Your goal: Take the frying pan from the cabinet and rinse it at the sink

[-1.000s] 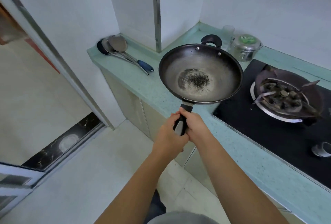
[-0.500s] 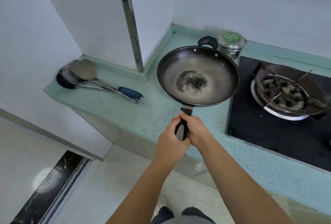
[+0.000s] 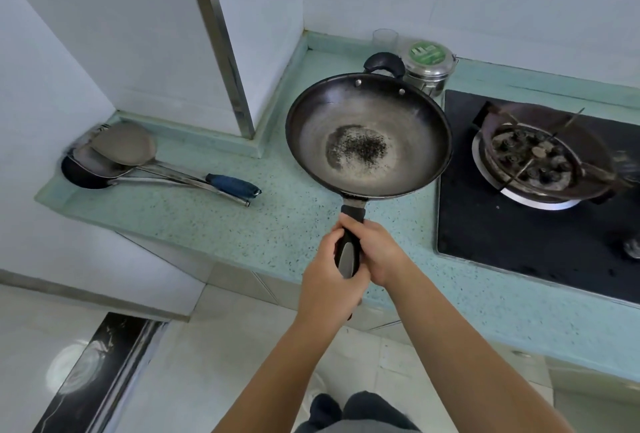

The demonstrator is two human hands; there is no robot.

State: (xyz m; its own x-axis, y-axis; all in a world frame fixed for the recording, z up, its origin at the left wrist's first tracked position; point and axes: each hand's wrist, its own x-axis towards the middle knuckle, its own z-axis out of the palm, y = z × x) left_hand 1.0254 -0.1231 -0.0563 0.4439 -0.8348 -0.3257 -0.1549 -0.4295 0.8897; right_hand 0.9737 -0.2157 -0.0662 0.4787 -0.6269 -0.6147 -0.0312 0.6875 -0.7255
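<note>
A dark, worn frying pan [image 3: 369, 132] with a scorched patch in its middle hangs level above the green speckled counter [image 3: 277, 224]. It has a long black handle toward me and a small loop handle on its far rim. My left hand [image 3: 327, 280] and my right hand [image 3: 379, 252] both grip the long handle, left nearer me, right just beyond it. No sink or cabinet shows in this view.
Two ladles or spatulas [image 3: 138, 162], one with a blue grip, lie on the counter's left end. A steel tin with a green lid [image 3: 429, 65] and a glass [image 3: 385, 39] stand in the corner. A black gas hob with a burner [image 3: 533, 158] is at the right.
My view has swung right and closer to the counter. The pan stays held in both hands, now further over the counter, and the doorway at left has left the view.
</note>
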